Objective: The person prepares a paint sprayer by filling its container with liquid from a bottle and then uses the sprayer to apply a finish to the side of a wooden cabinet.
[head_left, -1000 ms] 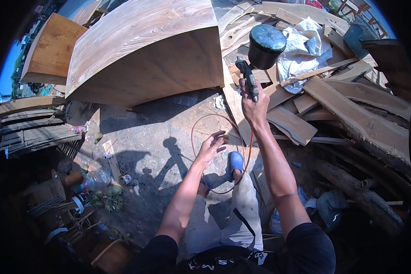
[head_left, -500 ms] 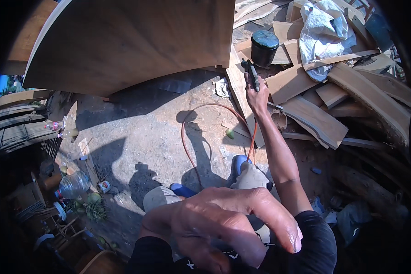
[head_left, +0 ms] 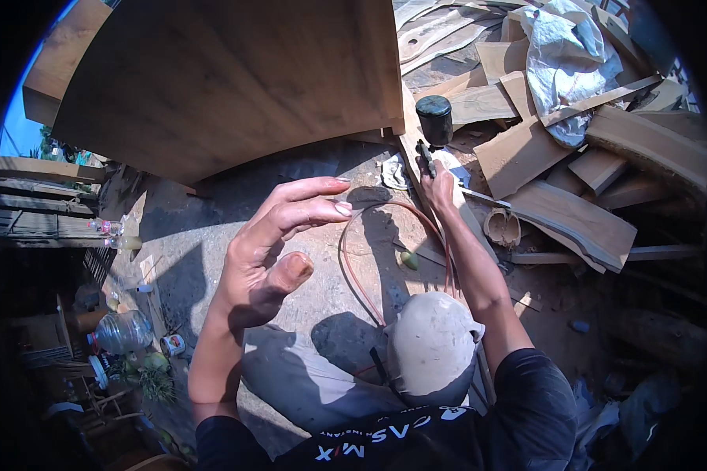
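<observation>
My right hand [head_left: 440, 188] is wrapped round the grip of a spray gun [head_left: 426, 159], and a dark round cup [head_left: 435, 122] shows just beyond it. An orange-brown hose [head_left: 352, 276] loops over the ground and runs up along my right forearm. Raised in front of my left side, my left hand [head_left: 263, 247] holds nothing; its fingers are curved and apart from the thumb. Beyond it stands a large brown wooden panel [head_left: 236, 86] with a curved lower edge. The gun is near the panel's right end, apart from it.
Cut boards [head_left: 518, 157] lie heaped at the right, with a white plastic sack [head_left: 565, 55] on top. A long plank [head_left: 412, 149] runs beside the panel. A green coconut piece [head_left: 408, 259] lies inside the ground area near the hose. A large clear bottle [head_left: 126, 332] and a small can [head_left: 173, 344] are at the left.
My left hand has risen from near my chest toward the panel, its fingers now pointing away to the right. My right hand with the spray gun has come slightly nearer. My legs have bent lower.
</observation>
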Motion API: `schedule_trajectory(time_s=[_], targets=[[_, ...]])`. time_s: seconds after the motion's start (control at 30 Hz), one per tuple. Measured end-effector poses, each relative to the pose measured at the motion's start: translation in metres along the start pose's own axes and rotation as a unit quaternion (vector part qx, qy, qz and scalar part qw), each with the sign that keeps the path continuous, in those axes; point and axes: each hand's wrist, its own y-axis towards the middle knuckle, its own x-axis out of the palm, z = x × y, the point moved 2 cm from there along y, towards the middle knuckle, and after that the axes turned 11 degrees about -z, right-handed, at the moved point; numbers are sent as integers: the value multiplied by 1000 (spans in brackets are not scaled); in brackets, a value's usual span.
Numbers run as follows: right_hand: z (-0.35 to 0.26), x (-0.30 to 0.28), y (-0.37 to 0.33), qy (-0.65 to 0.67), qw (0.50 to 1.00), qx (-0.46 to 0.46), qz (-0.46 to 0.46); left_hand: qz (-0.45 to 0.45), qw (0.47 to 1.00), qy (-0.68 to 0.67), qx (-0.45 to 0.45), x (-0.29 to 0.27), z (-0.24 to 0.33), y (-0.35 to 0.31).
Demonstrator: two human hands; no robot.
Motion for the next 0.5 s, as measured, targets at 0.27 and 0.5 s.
schedule_trajectory(time_s=[0.27, 0.5], targets=[[-104, -91, -18, -57, 990, -129, 30, -157, 925, 183, -295, -21, -153, -72], [-238, -168, -34, -11, 975, -203, 92, -237, 908, 216, -269, -7, -184, -72]])
